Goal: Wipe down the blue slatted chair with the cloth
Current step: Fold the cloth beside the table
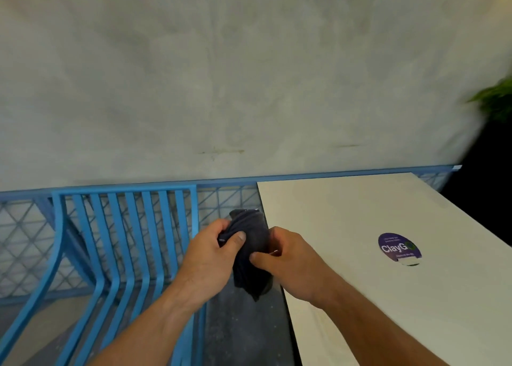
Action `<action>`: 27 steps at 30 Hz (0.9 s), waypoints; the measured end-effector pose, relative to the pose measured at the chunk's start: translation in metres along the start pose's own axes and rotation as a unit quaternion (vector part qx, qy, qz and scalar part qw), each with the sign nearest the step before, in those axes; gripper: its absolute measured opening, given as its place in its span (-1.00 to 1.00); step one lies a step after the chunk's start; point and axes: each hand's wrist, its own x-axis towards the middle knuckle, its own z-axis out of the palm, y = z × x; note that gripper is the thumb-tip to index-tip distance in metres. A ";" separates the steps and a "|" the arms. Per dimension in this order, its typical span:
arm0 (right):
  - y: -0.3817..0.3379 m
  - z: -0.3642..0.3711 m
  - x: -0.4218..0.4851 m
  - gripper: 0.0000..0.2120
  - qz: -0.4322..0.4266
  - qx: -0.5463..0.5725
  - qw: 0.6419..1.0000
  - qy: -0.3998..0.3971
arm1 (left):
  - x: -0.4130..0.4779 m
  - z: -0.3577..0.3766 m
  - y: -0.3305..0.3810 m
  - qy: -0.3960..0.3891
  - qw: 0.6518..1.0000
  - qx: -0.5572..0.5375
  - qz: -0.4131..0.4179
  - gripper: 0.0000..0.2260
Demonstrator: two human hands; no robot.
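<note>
Head cam, fwd-down, close.

Even, soft daylight without hard shadows; wide-angle bowing at edges; motion blur smearing the plant (pixel 496 102) and dark right margin.

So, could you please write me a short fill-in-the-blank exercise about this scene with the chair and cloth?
1. The dark cloth is held by ____ hands.
2. The slatted chair is painted ____.
3. The round purple sticker sits on the white ____.
4. The chair stands to the ____ of the left hand and right hand.

Missing words: both; blue; table; left
</note>
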 end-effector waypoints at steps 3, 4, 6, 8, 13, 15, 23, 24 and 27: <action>0.007 -0.016 -0.009 -0.85 0.000 -0.026 0.999 0.020 | -0.001 0.015 0.001 -0.018 1.000 -0.012 -0.010 -0.95; 0.010 -0.021 -0.011 -0.86 0.001 -0.033 0.999 0.025 | -0.001 0.019 0.001 -0.022 1.000 -0.015 -0.012 -0.95; 0.015 -0.028 -0.016 -0.88 -0.001 -0.044 0.998 0.043 | -0.002 0.028 0.002 -0.026 0.999 -0.028 -0.014 -0.95; 0.020 -0.036 -0.021 -0.91 0.009 -0.051 0.997 0.064 | -0.002 0.038 0.004 -0.037 0.998 -0.053 -0.027 -0.93; 0.033 -0.057 -0.034 -0.93 0.034 -0.081 0.992 0.086 | -0.007 0.066 0.007 -0.065 0.994 -0.086 -0.031 -0.92; 0.039 -0.064 -0.038 -0.92 0.044 -0.101 0.990 0.093 | -0.008 0.078 0.008 -0.071 0.993 -0.084 -0.032 -0.94; 0.087 -0.107 -0.028 -0.97 0.077 -0.103 0.985 0.111 | 0.011 0.145 0.000 -0.056 0.996 -0.049 -0.046 -0.94; 0.097 -0.113 -0.025 -0.97 0.083 -0.105 0.985 0.107 | 0.013 0.157 -0.003 -0.053 0.996 -0.046 -0.056 -0.95; 0.131 -0.126 -0.018 -0.95 0.112 -0.111 0.983 0.094 | 0.019 0.192 -0.017 -0.059 0.992 -0.040 -0.104 -0.96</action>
